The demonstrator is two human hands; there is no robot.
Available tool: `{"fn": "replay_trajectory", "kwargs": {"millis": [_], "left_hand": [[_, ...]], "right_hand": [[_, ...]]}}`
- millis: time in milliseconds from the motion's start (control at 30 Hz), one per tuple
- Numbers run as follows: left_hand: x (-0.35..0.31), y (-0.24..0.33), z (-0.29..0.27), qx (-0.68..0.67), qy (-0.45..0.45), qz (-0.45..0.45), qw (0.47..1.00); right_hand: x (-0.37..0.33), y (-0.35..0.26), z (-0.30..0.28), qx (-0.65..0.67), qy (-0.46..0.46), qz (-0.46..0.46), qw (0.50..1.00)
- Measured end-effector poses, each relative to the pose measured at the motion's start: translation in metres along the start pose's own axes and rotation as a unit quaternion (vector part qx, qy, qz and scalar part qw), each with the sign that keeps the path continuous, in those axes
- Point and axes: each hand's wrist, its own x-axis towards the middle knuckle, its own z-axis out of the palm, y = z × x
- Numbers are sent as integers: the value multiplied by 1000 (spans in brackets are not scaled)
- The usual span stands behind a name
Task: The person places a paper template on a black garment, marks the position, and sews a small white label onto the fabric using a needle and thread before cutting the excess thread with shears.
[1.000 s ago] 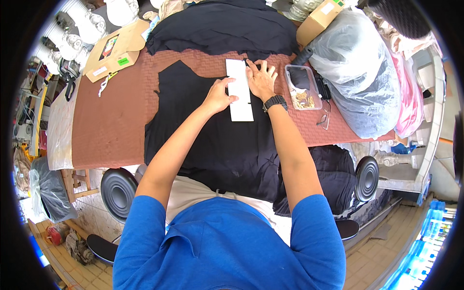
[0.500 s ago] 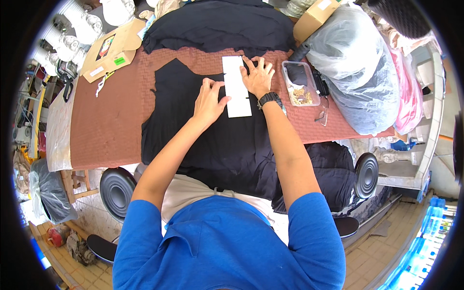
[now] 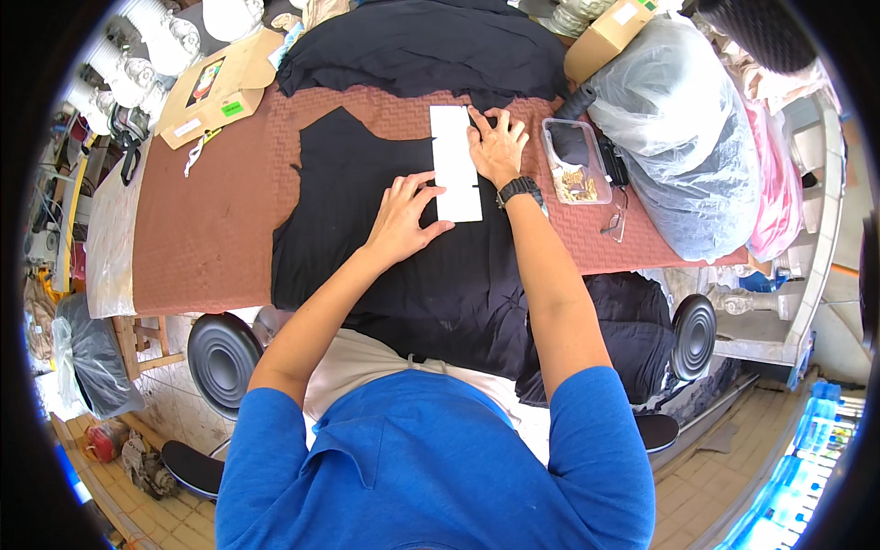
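A white rectangular card strip (image 3: 456,165) with small dark marks on its edges lies lengthwise on a cut piece of black fabric (image 3: 344,197). My left hand (image 3: 409,215) rests on the fabric, its spread fingertips touching the strip's left edge toward the near end. At the far right corner of the strip, my right hand (image 3: 498,147) lies with fingers spread and bent, pressing down beside its edge. A black watch is on my right wrist. Neither hand grasps anything.
A clear plastic box (image 3: 576,163) with small tan bits and a dark item stands right of my right hand, near eyeglasses (image 3: 614,225). Bulging plastic bags (image 3: 678,137) sit beyond. More black fabric (image 3: 422,50) is heaped at the back; a cardboard box (image 3: 215,87) lies far left.
My left hand has slid down along the strip's left edge, nearer to its close end. The right hand stays by the far corner. The whole view has shifted slightly.
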Motion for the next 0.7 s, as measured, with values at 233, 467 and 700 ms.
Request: {"fn": "replay_trajectory", "kwargs": {"millis": [233, 467, 700], "left_hand": [[4, -10, -4, 4, 19, 33, 999], [5, -14, -8, -8, 41, 50, 998], [3, -16, -8, -30, 57, 51, 997]], "right_hand": [[-1, -1, -2, 2, 2, 1, 1000], [-1, -3, -4, 7, -3, 6, 1000], [-1, -2, -4, 10, 3, 6, 1000]]}}
